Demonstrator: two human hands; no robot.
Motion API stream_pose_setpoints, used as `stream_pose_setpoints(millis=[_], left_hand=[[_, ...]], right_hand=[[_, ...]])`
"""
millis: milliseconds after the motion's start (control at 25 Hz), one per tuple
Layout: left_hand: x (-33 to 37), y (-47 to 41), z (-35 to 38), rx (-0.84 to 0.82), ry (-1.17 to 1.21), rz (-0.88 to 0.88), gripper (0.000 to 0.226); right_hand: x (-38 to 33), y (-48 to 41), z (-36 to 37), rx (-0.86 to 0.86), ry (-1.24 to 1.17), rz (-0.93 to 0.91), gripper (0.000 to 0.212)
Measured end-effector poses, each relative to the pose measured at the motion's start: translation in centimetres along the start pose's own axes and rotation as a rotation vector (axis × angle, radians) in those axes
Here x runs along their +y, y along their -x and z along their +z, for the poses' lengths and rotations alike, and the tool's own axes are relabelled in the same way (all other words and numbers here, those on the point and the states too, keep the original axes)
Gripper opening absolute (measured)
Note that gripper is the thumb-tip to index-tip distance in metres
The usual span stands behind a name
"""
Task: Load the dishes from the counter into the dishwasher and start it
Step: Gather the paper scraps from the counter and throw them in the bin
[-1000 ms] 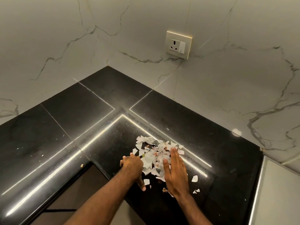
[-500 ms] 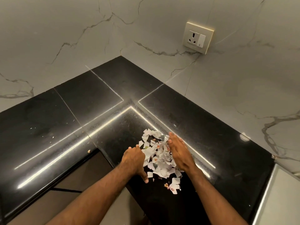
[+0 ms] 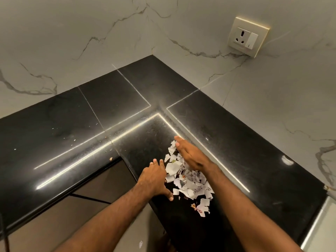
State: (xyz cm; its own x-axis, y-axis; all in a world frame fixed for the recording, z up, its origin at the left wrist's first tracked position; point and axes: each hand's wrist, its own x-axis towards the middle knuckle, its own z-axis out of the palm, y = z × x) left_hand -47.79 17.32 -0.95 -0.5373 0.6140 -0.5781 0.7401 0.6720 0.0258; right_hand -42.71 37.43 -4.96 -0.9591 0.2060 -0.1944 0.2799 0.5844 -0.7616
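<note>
Resting on the table (image 3: 254,160) near its inner front corner, your left hand (image 3: 154,179) lies flat, fingers straight and thumb spread, touching the pile of torn paper scraps (image 3: 189,184). Your right hand (image 3: 192,158) stands on edge along the pile's far side, fingers straight, seemingly gripping nothing. Beyond, a socket (image 3: 248,37) sits on the marble wall (image 3: 72,33).

The worktop (image 3: 227,135) was glossy black polished stone. The scraps (image 3: 189,184) were torn white paper. The wall (image 3: 91,24) was smooth veined marble.
</note>
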Motion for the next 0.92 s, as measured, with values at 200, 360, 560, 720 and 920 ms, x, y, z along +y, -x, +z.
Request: stream_pose_setpoints(millis=[200,360,560,720,920], left_hand=[[-0.8,0.0,2.1,0.087,0.135,0.006,0.159],[-2.1,0.5,4.4,0.189,0.317,0.075,0.150],[-1.6,1.3,6.5,0.293,0.686,0.158,0.108],[1.3,1.3,6.8,0.309,0.701,0.161,0.099],[2.8,0.9,6.9,0.304,0.763,0.179,0.092]], right_hand=[[0.0,3.5,1.4,-0.133,0.060,-0.072,0.058],[-0.2,9.5,0.7,0.360,-0.172,0.050,0.050],[2.6,16.0,4.5,0.808,-0.205,0.406,0.066],[1.5,15.5,7.1,0.735,-0.145,0.435,0.069],[-0.7,13.8,5.3,0.530,-0.334,0.298,0.068]])
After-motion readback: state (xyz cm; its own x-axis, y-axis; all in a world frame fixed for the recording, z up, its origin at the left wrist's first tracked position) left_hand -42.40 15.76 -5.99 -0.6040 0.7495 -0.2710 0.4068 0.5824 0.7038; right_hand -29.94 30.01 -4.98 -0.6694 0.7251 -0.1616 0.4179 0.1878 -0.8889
